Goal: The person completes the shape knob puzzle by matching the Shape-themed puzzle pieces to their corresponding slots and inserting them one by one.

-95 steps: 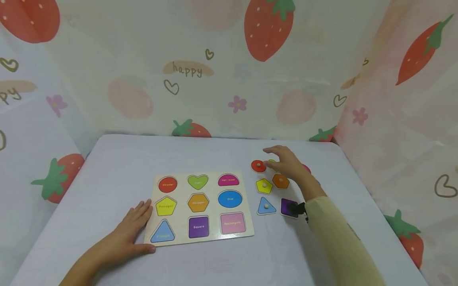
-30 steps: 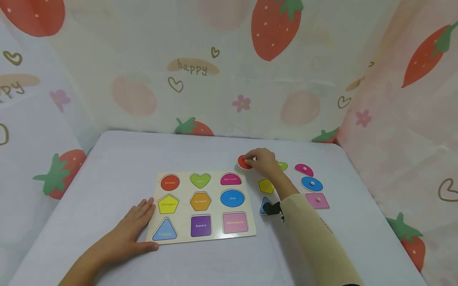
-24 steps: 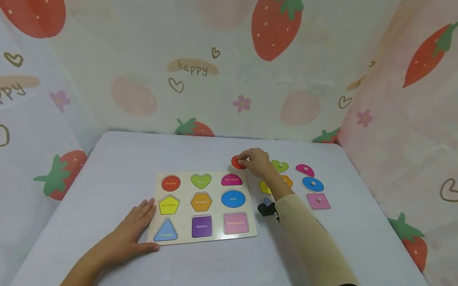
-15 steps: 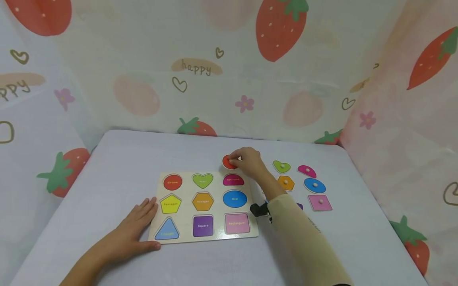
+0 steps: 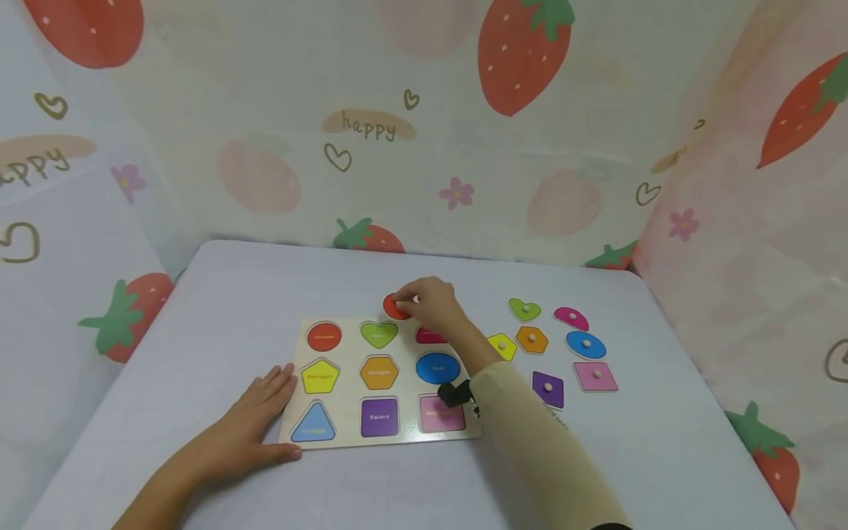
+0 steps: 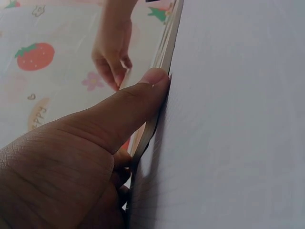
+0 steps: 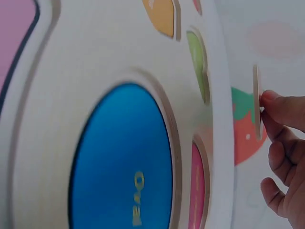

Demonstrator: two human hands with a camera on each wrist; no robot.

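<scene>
My right hand [image 5: 433, 303] pinches the round red puzzle piece [image 5: 392, 305] by its knob, above the back edge of the shape puzzle board [image 5: 349, 394]. In the right wrist view the piece [image 7: 257, 102] appears edge-on at the thumb and fingertips, off the board. The pale board has coloured, labelled recesses; its red "Circular" recess [image 5: 324, 337] lies at the back left. My left hand [image 5: 248, 419] rests at the board's left edge, fingers extended and thumb at the front corner. The left wrist view shows that thumb [image 6: 121, 107] against the board's edge.
Right of the board lie several knobbed pieces: green heart [image 5: 524, 310], magenta half round [image 5: 571, 319], blue oval [image 5: 583, 346], orange hexagon [image 5: 532, 340], yellow pentagon [image 5: 505, 350], pink rectangle [image 5: 595, 377] and purple square [image 5: 548, 390]. The right sleeve [image 5: 530, 442] hides part of the table.
My right hand has picked up the round red piece from among the loose pieces and carried it left behind the board. The left hand has stayed at the board's edge.
</scene>
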